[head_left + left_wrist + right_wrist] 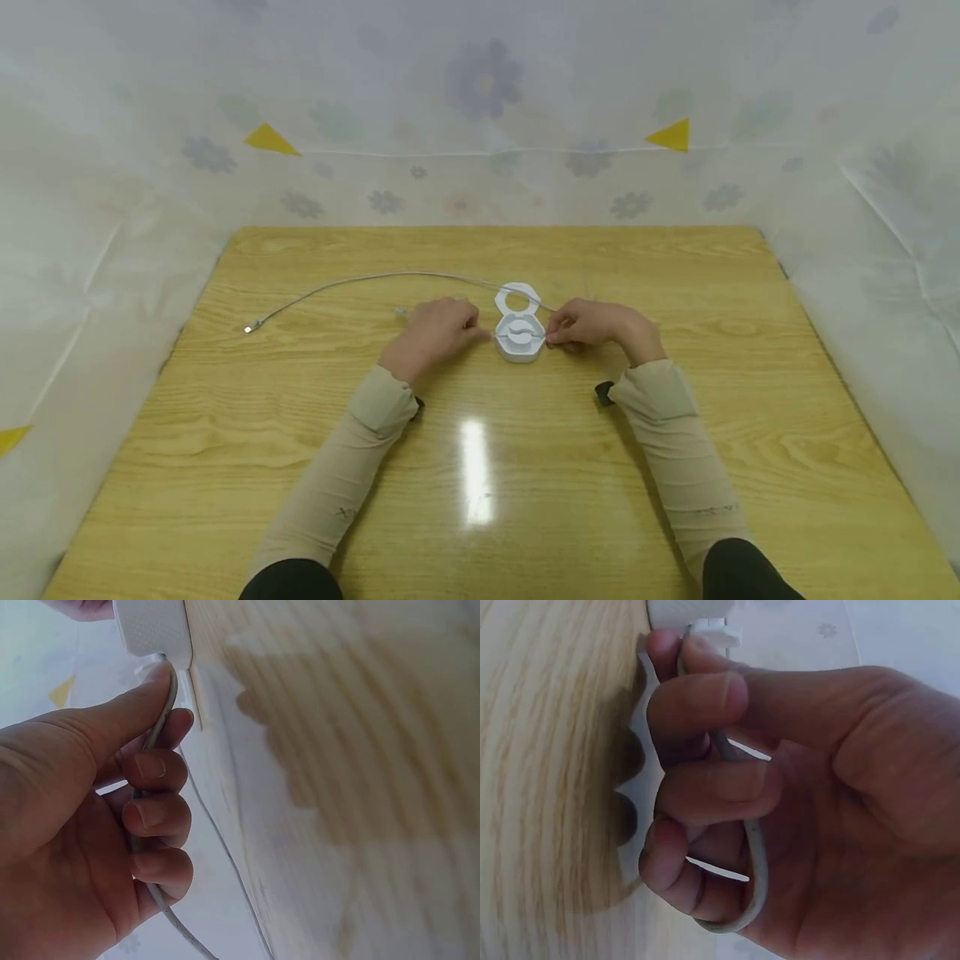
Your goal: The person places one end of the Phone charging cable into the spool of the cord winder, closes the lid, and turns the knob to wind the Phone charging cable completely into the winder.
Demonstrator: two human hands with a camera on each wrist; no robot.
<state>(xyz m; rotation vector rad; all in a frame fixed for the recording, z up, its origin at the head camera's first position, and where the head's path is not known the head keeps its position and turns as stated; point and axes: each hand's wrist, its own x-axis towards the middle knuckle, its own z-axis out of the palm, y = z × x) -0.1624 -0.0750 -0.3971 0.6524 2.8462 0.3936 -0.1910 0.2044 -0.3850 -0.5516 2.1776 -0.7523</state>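
A white hexagonal cable case [519, 353] sits on the table with its ring-shaped lid [532, 294] flipped back. Inside, a curved divider shows, and the thin grey-white charging cable [360, 278] leaves the case at both sides. My left hand [437, 332] is at the case's left side, pinching the cable [178, 924] between thumb and forefinger; the other fingers curl round it. On the right side, my right hand [596, 323] pinches the cable close to the case wall, and a loop of cable [757, 859] runs through its curled fingers.
The cable arcs behind the case to a metal-tipped plug [251, 327] at the left of the wooden table [480, 242]. Another cable end [401, 311] lies just beyond my left hand. Pale floral sheets [480, 183] stand round the back and sides.
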